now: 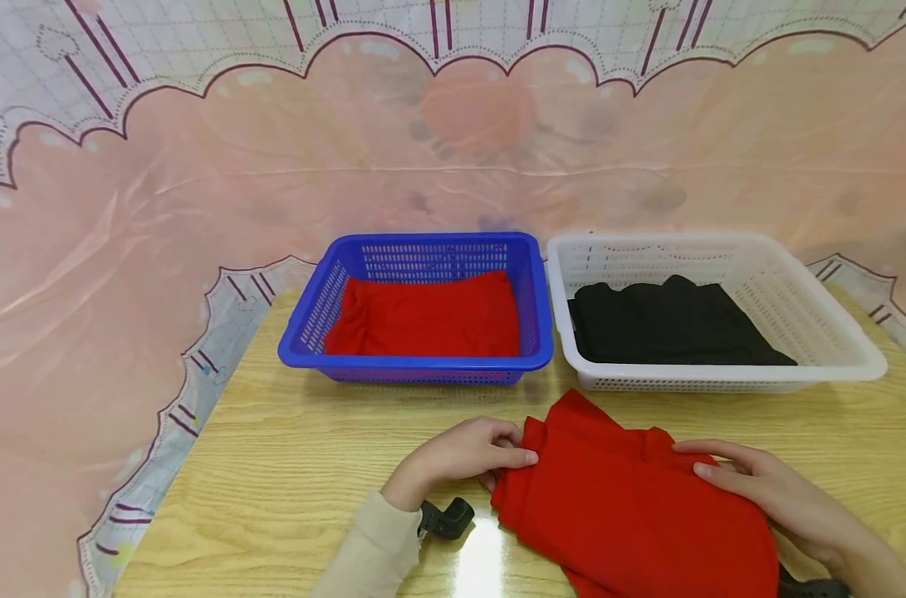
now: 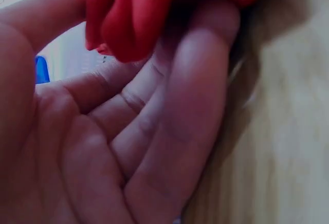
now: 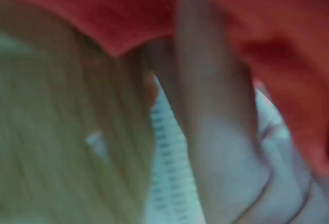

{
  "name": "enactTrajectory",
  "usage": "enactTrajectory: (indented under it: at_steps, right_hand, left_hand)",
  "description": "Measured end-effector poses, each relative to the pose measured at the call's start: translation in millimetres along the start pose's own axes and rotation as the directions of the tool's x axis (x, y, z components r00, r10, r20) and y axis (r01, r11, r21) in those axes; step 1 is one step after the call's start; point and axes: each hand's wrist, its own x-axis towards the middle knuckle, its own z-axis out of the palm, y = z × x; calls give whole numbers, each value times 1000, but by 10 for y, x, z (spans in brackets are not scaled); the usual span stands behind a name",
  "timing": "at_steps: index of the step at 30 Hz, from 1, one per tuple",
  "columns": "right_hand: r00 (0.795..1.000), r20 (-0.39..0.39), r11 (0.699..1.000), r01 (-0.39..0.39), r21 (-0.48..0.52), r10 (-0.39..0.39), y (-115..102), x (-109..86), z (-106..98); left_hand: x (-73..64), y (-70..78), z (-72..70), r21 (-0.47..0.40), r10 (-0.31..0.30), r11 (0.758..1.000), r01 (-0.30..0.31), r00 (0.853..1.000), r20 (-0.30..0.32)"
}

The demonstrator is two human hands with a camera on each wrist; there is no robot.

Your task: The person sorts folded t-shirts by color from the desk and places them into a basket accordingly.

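A folded red cloth (image 1: 632,507) lies in loose layers at the front right of the table, partly lifted between my hands. My left hand (image 1: 471,453) pinches its left edge, the thumb on top and the other fingers beneath; in the left wrist view, bunched red folds (image 2: 136,18) sit between thumb and fingers. On the other side, my right hand (image 1: 781,494) grips the cloth's right part, with two digits lying over the top. The right wrist view shows a blurred finger (image 3: 216,106) reaching up under the red fabric (image 3: 128,13).
Behind the hands stands a blue basket (image 1: 423,363) with another folded red cloth (image 1: 438,320) inside. Close to its right is a white basket (image 1: 722,375) containing folded black cloth (image 1: 669,328). Both rest on the wooden table (image 1: 273,482), before a patterned pink curtain (image 1: 198,183).
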Motion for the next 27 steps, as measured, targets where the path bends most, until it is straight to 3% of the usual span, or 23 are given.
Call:
enactTrajectory:
  at_steps: [12,22,27]
  right_hand:
    - [993,-110,999,-46,27,49,30,96,82]
    - [988,-133,997,-71,40,76,6,126,92]
    - [992,-104,994,-66,86,75,-10,120,89]
  left_hand:
    - [-4,17,-91,78,18,997,-10,995,-102]
    - [-12,94,-85,82,16,997,-13,999,-37]
    - [-15,136,-80,70,29,997,-27,999,-33]
